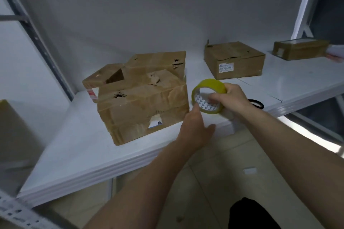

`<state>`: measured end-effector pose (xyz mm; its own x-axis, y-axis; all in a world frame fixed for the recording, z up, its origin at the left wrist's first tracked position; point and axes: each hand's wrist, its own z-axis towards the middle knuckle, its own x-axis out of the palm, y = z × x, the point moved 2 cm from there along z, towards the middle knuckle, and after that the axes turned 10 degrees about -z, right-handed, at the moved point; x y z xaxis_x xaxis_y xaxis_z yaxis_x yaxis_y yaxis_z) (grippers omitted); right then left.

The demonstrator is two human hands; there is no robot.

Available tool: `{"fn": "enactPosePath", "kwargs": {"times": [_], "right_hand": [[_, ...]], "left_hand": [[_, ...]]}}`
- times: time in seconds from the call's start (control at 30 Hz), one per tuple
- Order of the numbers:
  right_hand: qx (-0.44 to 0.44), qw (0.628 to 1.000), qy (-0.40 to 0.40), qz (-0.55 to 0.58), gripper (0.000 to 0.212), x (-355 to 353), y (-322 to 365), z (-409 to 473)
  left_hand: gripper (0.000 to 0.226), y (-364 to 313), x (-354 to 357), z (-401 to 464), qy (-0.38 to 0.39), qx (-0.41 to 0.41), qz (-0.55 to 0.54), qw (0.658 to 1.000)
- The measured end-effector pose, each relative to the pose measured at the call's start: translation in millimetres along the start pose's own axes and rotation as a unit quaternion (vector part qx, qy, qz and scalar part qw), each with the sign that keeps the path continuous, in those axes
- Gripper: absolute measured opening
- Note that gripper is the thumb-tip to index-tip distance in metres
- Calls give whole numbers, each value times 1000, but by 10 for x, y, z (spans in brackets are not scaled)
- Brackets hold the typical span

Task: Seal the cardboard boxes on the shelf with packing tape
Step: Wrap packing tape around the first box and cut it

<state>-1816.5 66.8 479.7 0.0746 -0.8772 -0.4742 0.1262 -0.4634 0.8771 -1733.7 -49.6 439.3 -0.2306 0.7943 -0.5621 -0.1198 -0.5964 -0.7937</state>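
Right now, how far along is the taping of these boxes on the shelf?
Barely begun. Done: nothing shows fresh tape. In hand: the right hand grips the yellow tape roll while the left hand reaches to its edge, apparently seeking the end. Left: the torn near box, the middle box and the far box.

white wall (111, 5), pale tiled floor (214, 182)

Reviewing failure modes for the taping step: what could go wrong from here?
1. The near box is torn and holed with a flap open; tape may tear the card or bridge gaps.
2. The left hand only fingers the roll held by the right hand; the tape end may be hard to find.
3. The scissors lie near the shelf edge.
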Motion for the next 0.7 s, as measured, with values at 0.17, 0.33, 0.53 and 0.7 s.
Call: {"fn": "enactPosePath", "kwargs": {"times": [0.17,0.33,0.53,0.7], "right_hand": [[63,978,-60,189,12,62,-129,35],[58,968,-106,219,11,100,-179,-4],[-24,975,-138,172,21,-9,-26,-110],[-120,947,-176,242,15,-351,517,-165]], "left_hand": [[81,-14,262,269,-68,-79,-16,994],[56,-45,278,413,-137,-122,-85,979],[49,-105,246,376,-151,-112,-196,962],[39,-567,0,478,-127,-12,-374,919]]}}
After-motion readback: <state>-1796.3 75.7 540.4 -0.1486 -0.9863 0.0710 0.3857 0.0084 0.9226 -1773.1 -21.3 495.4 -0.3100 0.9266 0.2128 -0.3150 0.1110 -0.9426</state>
